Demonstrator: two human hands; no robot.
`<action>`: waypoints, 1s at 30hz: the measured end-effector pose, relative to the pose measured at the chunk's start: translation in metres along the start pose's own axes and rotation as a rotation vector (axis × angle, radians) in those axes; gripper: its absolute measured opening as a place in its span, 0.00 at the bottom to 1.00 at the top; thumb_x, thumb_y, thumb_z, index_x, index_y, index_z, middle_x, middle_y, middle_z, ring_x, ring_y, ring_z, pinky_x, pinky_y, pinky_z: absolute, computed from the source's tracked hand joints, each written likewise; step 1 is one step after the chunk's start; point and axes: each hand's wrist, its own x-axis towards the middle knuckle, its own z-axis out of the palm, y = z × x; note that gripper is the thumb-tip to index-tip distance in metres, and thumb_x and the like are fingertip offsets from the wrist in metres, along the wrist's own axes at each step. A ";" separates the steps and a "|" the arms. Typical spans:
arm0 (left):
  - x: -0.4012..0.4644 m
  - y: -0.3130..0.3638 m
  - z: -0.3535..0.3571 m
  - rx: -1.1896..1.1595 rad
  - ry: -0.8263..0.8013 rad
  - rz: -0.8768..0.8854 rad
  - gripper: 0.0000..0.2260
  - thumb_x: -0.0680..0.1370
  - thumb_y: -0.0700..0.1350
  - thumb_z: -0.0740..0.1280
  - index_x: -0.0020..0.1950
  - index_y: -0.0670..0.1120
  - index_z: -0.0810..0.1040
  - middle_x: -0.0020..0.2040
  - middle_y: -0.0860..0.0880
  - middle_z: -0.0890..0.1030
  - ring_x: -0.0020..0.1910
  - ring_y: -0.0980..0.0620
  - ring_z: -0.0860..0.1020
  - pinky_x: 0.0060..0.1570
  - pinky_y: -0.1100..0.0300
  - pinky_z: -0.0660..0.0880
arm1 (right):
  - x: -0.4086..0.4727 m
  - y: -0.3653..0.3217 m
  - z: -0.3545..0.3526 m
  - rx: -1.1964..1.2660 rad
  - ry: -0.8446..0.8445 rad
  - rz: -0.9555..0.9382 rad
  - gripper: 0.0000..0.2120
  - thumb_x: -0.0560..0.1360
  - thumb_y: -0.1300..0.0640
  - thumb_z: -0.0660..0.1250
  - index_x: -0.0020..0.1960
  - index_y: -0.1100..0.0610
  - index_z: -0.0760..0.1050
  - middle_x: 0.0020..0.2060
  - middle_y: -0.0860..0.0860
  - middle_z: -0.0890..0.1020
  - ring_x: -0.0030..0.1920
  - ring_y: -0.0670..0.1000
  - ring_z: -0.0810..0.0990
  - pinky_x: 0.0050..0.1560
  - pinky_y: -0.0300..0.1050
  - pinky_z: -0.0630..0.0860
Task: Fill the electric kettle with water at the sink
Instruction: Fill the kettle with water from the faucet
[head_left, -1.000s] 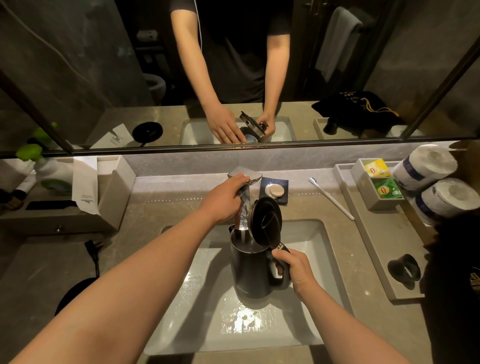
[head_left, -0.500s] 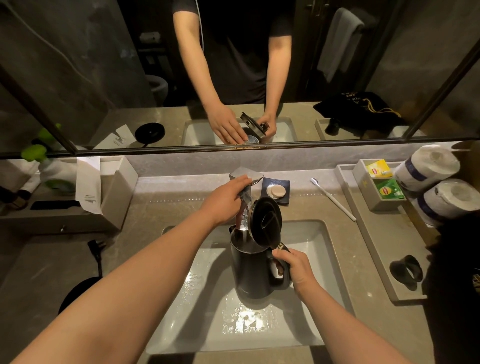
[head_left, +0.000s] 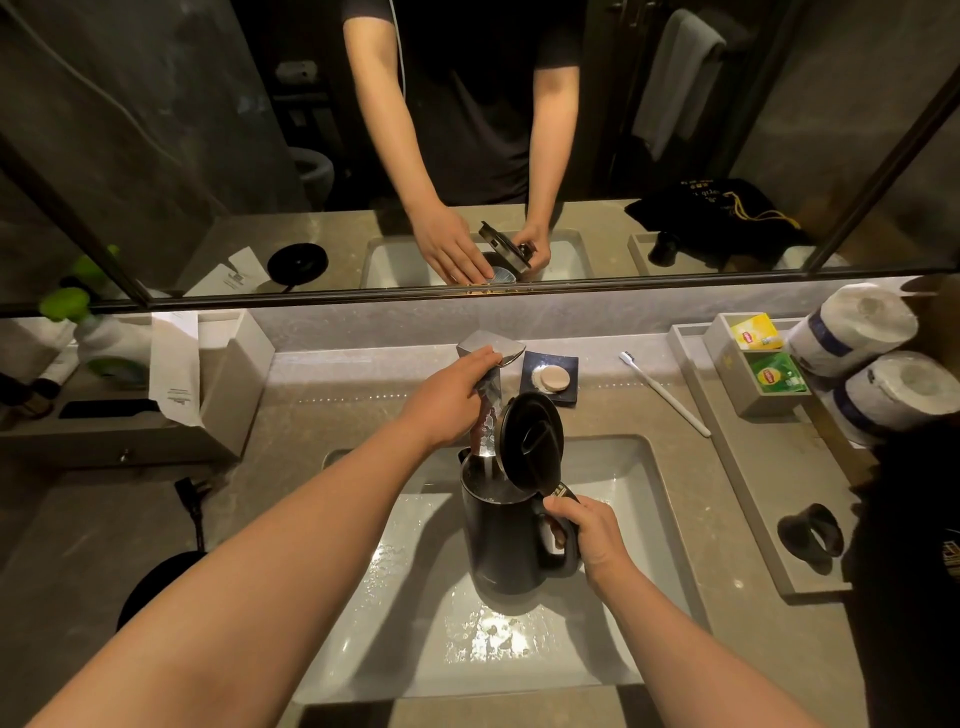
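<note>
A dark electric kettle (head_left: 501, 545) is held upright over the white sink basin (head_left: 628, 525), its round lid (head_left: 530, 441) flipped open. My right hand (head_left: 584, 532) grips the kettle's handle. The chrome faucet (head_left: 491, 349) stands behind the basin, and its spout reaches down over the kettle's mouth. My left hand (head_left: 449, 397) rests on the faucet's handle, fingers wrapped over it. A stream of water runs from the spout into the kettle. The water level inside is hidden.
The kettle's black base (head_left: 156, 587) and its plug (head_left: 192, 491) lie on the counter at left. A soap dish (head_left: 550, 376) and a toothbrush (head_left: 662, 392) sit behind the basin. A tray (head_left: 753, 493) at right holds tea bags, toilet rolls (head_left: 852, 325) and a black object.
None of the hands or the kettle has visibly moved; water keeps running into the kettle. The view has shifted slightly.
</note>
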 end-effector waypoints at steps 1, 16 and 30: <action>0.000 0.000 0.000 0.001 0.001 -0.001 0.27 0.76 0.38 0.59 0.73 0.55 0.62 0.76 0.53 0.62 0.73 0.51 0.62 0.69 0.54 0.60 | 0.000 0.000 0.000 0.002 0.003 0.000 0.08 0.63 0.51 0.72 0.27 0.53 0.81 0.25 0.48 0.82 0.30 0.48 0.79 0.34 0.41 0.76; 0.002 0.008 -0.003 0.023 0.025 -0.004 0.25 0.75 0.37 0.60 0.71 0.51 0.67 0.74 0.50 0.66 0.71 0.48 0.65 0.66 0.54 0.62 | -0.002 -0.003 -0.002 0.049 -0.039 -0.001 0.08 0.63 0.53 0.72 0.26 0.52 0.82 0.25 0.48 0.82 0.28 0.45 0.80 0.32 0.40 0.76; 0.000 0.006 -0.001 0.006 0.008 0.002 0.29 0.75 0.34 0.58 0.71 0.59 0.66 0.75 0.52 0.63 0.72 0.49 0.62 0.67 0.54 0.61 | 0.000 -0.002 -0.002 0.033 -0.008 0.002 0.07 0.62 0.52 0.73 0.31 0.56 0.83 0.28 0.51 0.84 0.33 0.50 0.81 0.36 0.44 0.77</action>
